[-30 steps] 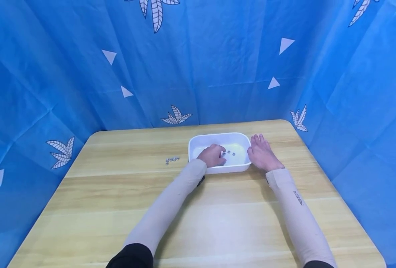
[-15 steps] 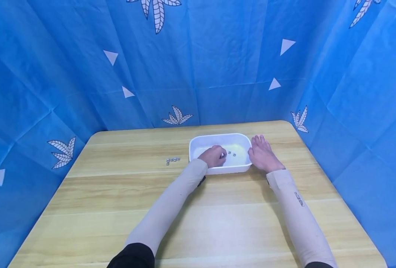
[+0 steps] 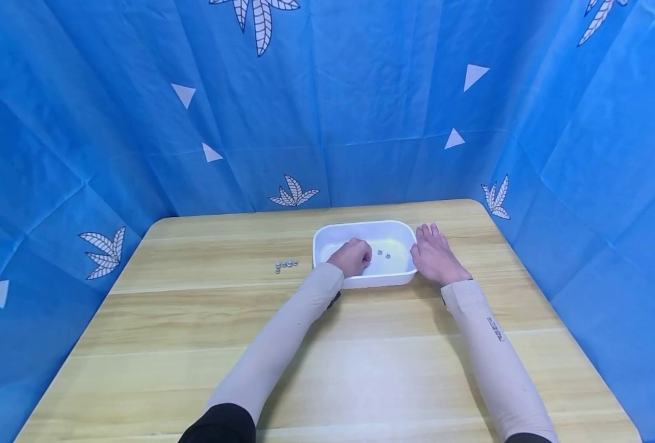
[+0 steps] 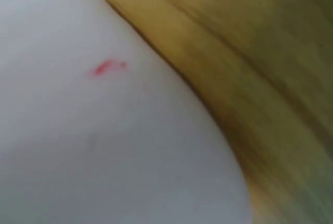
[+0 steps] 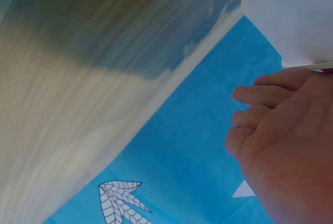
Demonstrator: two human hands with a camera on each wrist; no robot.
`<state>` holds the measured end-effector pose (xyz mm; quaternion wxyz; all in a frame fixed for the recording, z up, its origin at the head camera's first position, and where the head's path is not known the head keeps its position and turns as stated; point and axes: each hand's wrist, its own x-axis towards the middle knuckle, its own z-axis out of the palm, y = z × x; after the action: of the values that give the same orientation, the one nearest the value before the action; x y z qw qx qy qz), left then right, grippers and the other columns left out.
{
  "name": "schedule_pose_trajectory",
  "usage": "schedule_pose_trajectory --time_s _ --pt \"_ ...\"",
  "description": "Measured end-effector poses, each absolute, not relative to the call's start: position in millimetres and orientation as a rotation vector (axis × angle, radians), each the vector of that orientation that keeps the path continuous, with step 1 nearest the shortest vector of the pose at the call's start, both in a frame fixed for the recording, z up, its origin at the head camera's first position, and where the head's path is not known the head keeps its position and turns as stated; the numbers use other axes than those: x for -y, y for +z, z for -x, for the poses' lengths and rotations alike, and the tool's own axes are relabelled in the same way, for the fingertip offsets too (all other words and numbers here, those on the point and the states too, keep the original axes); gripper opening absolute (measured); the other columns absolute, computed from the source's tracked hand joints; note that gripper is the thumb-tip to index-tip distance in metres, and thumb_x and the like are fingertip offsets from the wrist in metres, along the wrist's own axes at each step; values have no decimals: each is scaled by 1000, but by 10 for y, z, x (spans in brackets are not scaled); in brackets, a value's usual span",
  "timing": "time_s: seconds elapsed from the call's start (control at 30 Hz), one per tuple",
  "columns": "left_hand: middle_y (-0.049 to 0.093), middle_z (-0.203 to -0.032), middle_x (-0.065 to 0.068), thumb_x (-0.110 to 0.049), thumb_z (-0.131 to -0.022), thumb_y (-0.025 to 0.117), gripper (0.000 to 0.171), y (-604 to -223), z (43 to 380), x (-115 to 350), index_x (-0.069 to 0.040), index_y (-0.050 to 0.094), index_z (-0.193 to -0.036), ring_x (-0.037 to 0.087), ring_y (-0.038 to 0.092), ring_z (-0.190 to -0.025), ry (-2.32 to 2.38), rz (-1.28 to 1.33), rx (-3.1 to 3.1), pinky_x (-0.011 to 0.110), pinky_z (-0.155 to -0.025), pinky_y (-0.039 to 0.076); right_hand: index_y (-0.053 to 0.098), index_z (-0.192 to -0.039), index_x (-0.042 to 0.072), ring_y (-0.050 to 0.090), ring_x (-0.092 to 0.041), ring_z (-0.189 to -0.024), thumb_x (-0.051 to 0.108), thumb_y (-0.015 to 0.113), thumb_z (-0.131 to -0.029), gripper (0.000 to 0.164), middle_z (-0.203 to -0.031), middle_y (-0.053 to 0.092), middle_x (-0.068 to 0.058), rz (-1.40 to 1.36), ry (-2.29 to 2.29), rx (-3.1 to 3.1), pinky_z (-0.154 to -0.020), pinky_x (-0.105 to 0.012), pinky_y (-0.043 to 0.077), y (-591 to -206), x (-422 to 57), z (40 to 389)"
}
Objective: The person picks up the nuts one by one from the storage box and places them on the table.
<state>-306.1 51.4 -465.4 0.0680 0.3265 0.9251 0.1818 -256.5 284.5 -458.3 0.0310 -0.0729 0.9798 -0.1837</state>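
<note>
My left hand (image 3: 352, 257) reaches into a white rectangular tray (image 3: 363, 282), its fingers curled in a pinch. The small silvery metal piece between its fingertips is hidden now. Two similar small metal pieces (image 3: 384, 254) lie in the tray, right of this hand. My right hand (image 3: 435, 257) rests against the tray's right end, fingers extended and thumb side at the rim. In the right wrist view, the right hand's fingers (image 5: 260, 96) lie beside the white tray wall (image 5: 281, 16). The left wrist view shows only the tray's outer wall (image 4: 114, 125), with a small red mark, and tabletop.
Several small silvery pieces (image 3: 286, 264) sit grouped on the wooden table (image 3: 205, 326), left of the tray. A blue curtain (image 3: 382, 111) with leaf and triangle prints hangs around the table's back and sides.
My left hand's fingers have closed from a wide curve around a small metal piece, which has gone from sight. The right hand stays at the tray's end.
</note>
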Motion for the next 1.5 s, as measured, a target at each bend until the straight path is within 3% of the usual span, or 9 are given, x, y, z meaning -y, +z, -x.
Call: schedule_pose_trajectory --time_s 0.37,0.63,0.93,1.5 --pt "78 -108 6 -7 -90 73 19 -4602 3038 -514 -8 80 -108 16 69 -95 469 -942 -2790 29 -93 59 14 -158 -15 -1 -52 -158 24 21 -109 63 -169 8 -34 222 -569 -3031 -130 -62 0 -4578 -2834 2560" --pt "77 -110 8 -4 -89 71 16 -4606 3055 -501 -7 81 -101 19 71 -103 531 -915 -2761 30 -96 59 13 -158 -14 -3 -50 -159 25 22 -109 63 -169 5 -32 219 -567 -3030 -130 -62 2 -4566 -2823 2557" --pt "79 -111 9 -4 -90 71 19 -4604 3083 -506 -8 82 -105 21 73 -109 561 -950 -2768 30 -99 59 14 -158 -14 0 -51 -159 25 22 -109 63 -169 7 -33 219 -558 -3039 -130 -62 1 -4560 -2825 2570" --pt "81 -100 4 -4 -91 72 13 -4563 3061 -494 -10 83 -96 13 71 -93 678 -987 -2746 24 -89 60 14 -158 -15 -1 -52 -159 25 22 -109 63 -169 8 -33 220 -565 -3030 -130 -62 4 -4572 -2840 2562"
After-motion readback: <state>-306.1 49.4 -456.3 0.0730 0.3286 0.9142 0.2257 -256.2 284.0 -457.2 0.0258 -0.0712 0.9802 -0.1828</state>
